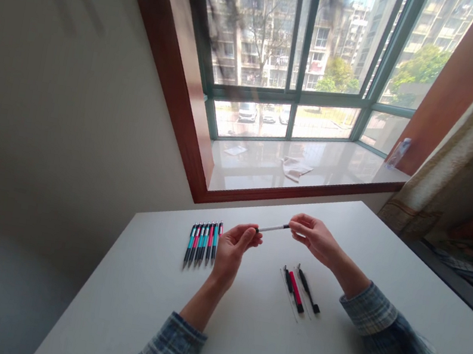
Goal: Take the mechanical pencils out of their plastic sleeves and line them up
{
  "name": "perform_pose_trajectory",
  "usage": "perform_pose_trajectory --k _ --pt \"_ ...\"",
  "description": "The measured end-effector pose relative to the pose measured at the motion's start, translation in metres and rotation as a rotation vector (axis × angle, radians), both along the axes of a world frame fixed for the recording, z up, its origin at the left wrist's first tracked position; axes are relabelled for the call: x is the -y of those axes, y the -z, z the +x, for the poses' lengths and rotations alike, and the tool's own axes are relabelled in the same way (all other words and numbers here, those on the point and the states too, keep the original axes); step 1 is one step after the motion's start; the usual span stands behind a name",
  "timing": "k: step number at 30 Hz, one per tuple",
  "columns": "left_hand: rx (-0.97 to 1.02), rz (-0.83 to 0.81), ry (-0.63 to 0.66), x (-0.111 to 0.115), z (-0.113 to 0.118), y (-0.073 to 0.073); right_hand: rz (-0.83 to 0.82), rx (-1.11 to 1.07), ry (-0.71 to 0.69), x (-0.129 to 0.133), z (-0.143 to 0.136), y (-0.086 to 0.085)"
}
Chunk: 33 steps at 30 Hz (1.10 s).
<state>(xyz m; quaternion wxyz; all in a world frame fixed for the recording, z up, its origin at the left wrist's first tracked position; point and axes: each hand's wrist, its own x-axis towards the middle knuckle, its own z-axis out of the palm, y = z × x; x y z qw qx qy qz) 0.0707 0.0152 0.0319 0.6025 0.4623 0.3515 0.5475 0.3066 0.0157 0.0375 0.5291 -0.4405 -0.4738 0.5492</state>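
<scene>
A slim pen with a white barrel and dark ends (273,228) is held above the table, slightly tilted. My left hand (233,252) pinches its near-left end between thumb and fingers. At the other end, the fingertips of my right hand (314,237) close on the dark tip. Left of my left hand lies a row of several teal and pink pens (201,245) with black grips, partly covered by that hand. Below my right hand are loose pen parts: a pink barrel (295,289), black pieces (308,289) and thin refills (289,294).
Everything lies on a white table (142,306). Behind it, a windowsill (246,172) holds crumpled paper (296,169) and a plastic bottle (398,153). A curtain (455,141) hangs at the right, and a wall (70,113) stands on the left.
</scene>
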Motion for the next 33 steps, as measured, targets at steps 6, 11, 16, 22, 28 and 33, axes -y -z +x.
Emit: perform_pose_trajectory --k 6,11,16,22,28,33 --pt "-0.071 0.083 -0.178 -0.008 -0.017 -0.014 0.186 0.348 -0.246 0.018 -0.012 -0.021" --pt "-0.09 0.119 -0.206 -0.004 -0.033 -0.025 0.312 0.458 -0.21 0.044 -0.047 -0.03" --pt "0.033 0.049 -0.146 0.0 -0.07 -0.03 0.292 0.544 -0.054 0.059 -0.078 -0.036" --pt "0.035 0.06 -0.234 -0.011 -0.119 -0.017 0.19 0.7 0.09 0.042 -0.116 -0.035" --pt "0.028 0.085 -0.253 -0.013 -0.127 -0.012 0.08 0.861 0.154 0.015 -0.154 -0.007" --pt "0.008 0.095 -0.238 -0.01 -0.125 -0.012 0.069 0.845 0.14 0.013 -0.169 0.013"
